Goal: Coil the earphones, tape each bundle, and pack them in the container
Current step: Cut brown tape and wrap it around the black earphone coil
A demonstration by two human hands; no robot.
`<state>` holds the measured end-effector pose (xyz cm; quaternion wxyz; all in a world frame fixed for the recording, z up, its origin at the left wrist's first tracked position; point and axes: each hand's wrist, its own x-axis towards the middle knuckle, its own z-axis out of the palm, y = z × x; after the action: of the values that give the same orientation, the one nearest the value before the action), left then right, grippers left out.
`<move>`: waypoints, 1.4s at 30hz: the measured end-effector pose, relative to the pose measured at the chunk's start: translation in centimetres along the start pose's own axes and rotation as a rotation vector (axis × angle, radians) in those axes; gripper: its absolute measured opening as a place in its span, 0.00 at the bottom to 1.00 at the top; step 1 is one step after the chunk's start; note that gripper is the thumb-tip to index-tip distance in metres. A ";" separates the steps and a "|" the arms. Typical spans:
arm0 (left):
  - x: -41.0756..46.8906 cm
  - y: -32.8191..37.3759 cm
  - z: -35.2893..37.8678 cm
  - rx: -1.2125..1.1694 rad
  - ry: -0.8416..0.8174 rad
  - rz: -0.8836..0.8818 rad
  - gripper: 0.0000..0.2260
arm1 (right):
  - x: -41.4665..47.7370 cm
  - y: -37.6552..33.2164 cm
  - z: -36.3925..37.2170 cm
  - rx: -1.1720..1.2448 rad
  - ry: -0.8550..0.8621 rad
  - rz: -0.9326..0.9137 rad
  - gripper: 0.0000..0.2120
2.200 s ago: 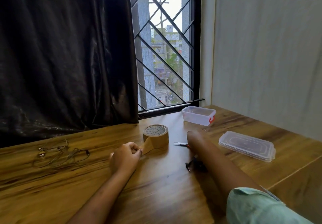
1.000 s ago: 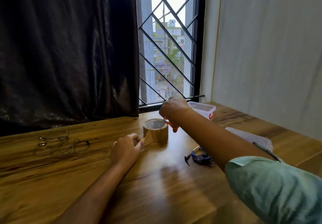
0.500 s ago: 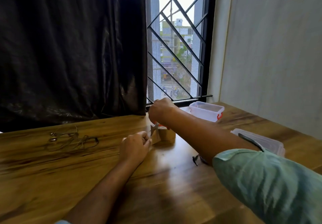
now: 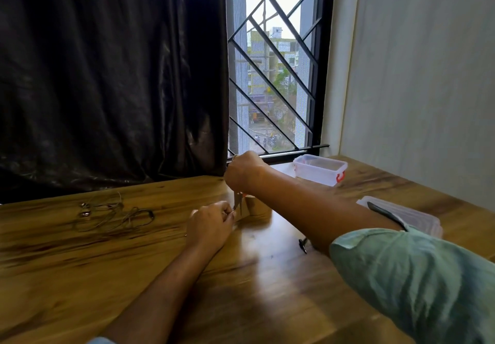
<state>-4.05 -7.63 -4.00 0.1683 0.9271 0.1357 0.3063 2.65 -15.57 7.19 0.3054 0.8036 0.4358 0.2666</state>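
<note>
A brown tape roll (image 4: 257, 206) stands mid-table, mostly hidden behind my right forearm. My left hand (image 4: 210, 221) pinches the pulled-out tape end just left of the roll. My right hand (image 4: 242, 173) grips small orange-handled scissors (image 4: 237, 202), blades pointing down at the tape strip between hand and roll. Loose grey earphones (image 4: 112, 213) lie tangled at the left. A coiled dark earphone bundle (image 4: 303, 244) peeks out under my right arm. The clear container (image 4: 320, 169) sits open at the back right.
The container's clear lid (image 4: 417, 216) lies flat at the right, partly behind my sleeve. A dark curtain hangs along the table's back edge on the left; a barred window and a white wall close off the back right.
My right hand picked the scissors up off the table, carried them over the tape roll and lowered the blades to the strip. My left hand kept holding the tape end.
</note>
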 end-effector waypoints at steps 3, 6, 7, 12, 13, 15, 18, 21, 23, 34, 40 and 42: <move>0.0 -0.1 0.0 -0.013 -0.002 0.007 0.06 | -0.4 0.3 -0.5 0.033 0.000 -0.010 0.09; 0.1 -0.2 0.1 -0.014 0.000 0.011 0.07 | -0.4 0.2 -0.5 0.045 -0.027 -0.005 0.10; 0.1 -0.2 0.1 -0.008 0.002 0.010 0.07 | -0.4 0.1 -0.4 0.047 -0.041 -0.004 0.10; 0.1 -0.3 0.2 -0.009 0.012 0.023 0.08 | -0.4 -0.1 -0.3 0.031 -0.041 -0.021 0.09; 0.1 -0.3 0.2 -0.007 0.014 0.027 0.08 | -0.5 -0.1 -0.4 0.026 -0.032 -0.024 0.09; 0.0 -0.4 0.2 0.001 0.024 0.040 0.08 | -0.4 -0.1 -0.6 0.018 -0.010 -0.033 0.10; 0.0 -0.4 0.3 0.008 0.047 0.054 0.08 | -0.3 0.0 -0.8 0.011 0.004 -0.047 0.10; 0.1 -0.4 0.4 0.002 0.048 0.049 0.08 | -0.1 -0.1 -0.6 0.002 -0.009 -0.052 0.09; 0.1 -0.4 0.4 0.005 0.048 0.054 0.08 | -0.1 -0.2 -0.5 -0.018 -0.012 -0.053 0.08; 0.3 -0.6 0.4 0.033 0.055 0.059 0.07 | -1.1 0.5 -1.7 -0.089 0.002 -0.119 0.10; 0.4 -0.7 0.3 -0.020 0.020 -0.011 0.08 | -1.7 0.7 -1.7 -0.105 -0.040 -0.111 0.10; 0.4 -0.7 0.3 -0.069 0.006 -0.037 0.08 | -1.7 0.9 -1.6 -0.110 -0.046 -0.110 0.09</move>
<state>-3.65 -6.89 -4.31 0.2055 0.9171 0.1429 0.3104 1.21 -17.05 8.64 0.3732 0.7664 0.4566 0.2546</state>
